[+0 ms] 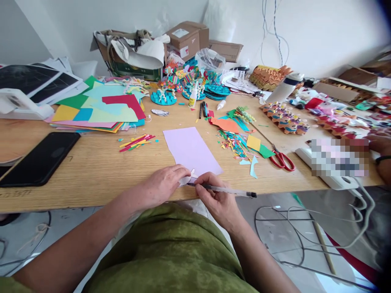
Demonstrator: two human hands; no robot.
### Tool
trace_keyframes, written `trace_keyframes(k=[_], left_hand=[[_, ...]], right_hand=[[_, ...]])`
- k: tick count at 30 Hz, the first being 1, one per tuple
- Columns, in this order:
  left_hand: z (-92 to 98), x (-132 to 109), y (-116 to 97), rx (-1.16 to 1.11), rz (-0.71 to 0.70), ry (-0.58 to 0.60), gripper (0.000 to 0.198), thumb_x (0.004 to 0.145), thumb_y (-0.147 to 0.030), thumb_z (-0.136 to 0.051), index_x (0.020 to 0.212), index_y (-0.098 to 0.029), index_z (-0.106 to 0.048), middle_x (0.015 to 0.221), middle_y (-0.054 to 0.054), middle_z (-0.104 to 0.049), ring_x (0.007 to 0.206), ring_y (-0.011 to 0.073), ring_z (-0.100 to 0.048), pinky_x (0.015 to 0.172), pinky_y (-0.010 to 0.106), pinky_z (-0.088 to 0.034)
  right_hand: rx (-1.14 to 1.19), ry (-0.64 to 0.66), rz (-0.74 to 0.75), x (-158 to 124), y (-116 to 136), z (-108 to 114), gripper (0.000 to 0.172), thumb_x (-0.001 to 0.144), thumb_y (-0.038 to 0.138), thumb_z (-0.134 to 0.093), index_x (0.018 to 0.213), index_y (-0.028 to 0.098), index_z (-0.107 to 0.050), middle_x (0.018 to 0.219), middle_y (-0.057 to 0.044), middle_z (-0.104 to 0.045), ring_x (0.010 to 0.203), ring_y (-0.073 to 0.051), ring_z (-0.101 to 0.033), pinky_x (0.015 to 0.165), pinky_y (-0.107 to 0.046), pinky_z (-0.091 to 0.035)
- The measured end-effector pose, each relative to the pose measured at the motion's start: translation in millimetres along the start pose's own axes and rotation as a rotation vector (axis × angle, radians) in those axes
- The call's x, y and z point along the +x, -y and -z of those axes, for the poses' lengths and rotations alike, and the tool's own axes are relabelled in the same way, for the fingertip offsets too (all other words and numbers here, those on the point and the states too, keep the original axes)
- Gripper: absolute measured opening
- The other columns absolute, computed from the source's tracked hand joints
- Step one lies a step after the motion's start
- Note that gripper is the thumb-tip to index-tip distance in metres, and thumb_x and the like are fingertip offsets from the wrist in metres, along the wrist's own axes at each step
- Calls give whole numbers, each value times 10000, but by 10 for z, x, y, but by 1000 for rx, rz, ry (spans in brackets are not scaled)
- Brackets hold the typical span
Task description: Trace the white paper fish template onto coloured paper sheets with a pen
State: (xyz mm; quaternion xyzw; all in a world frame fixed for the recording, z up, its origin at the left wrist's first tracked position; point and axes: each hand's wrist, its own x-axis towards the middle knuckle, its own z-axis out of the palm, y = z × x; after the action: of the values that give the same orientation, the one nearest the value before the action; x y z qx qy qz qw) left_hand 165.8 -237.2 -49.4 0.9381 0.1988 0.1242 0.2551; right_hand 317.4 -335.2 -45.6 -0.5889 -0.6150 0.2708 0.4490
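A sheet of light purple paper point(191, 146) lies at the table's front edge. My left hand point(163, 183) rests on its near edge, fingers together, holding down a small white paper cutout point(185, 180) with a narrow pointed part sticking up. Much of the cutout is hidden by the fingers. My right hand point(218, 199) is closed around a clear-barrelled pen point(227, 189), its tip at the cutout's right side and its dark end pointing right. The pen tip itself is mostly covered by my fingers.
Paper scraps point(233, 142) and red-handled scissors point(282, 160) lie to the right, near a white power strip point(326, 171). Leftward are paper strips point(137, 142), coloured sheets point(113, 110) and a black phone point(41, 158). A glue bottle point(193, 95) stands behind. Another person's hand point(380, 142) is far right.
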Motion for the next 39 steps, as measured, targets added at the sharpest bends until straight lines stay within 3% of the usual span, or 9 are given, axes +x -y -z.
trace_keyframes(k=[10, 21, 31, 39], left_hand=[[1, 26, 43, -34, -36, 13, 254, 826, -65, -452, 1048, -176, -507, 1008, 29, -581, 933, 147, -543, 838, 277, -427], [-10, 9, 58, -31, -47, 11, 244, 839, -80, -456, 1060, -170, -509, 1033, 39, -580, 958, 154, -539, 858, 286, -420], [7, 21, 26, -62, -41, -2, 189, 911, -214, -387, 1020, -156, -530, 1008, 55, -588, 946, 161, -546, 844, 298, -423], [-6, 18, 36, -51, -34, 4, 180, 898, -182, -400, 1032, -168, -520, 1012, 45, -585, 941, 155, -542, 838, 290, -422]], right_hand=[[-20, 63, 18, 45, -32, -66, 81, 780, 168, -448, 726, 177, -508, 605, 23, -482, 545, -102, -415, 510, -222, -330], [-59, 47, 19, 44, -12, -81, 76, 771, 154, -451, 734, 180, -512, 594, 27, -473, 559, -111, -430, 516, -224, -332], [-108, 63, 28, 54, -23, -96, 79, 773, 146, -450, 730, 184, -505, 606, 19, -482, 570, -116, -434, 523, -229, -336], [-99, 52, 29, 51, -23, -107, 80, 774, 145, -445, 730, 181, -501, 611, 19, -477, 576, -118, -440, 539, -237, -342]])
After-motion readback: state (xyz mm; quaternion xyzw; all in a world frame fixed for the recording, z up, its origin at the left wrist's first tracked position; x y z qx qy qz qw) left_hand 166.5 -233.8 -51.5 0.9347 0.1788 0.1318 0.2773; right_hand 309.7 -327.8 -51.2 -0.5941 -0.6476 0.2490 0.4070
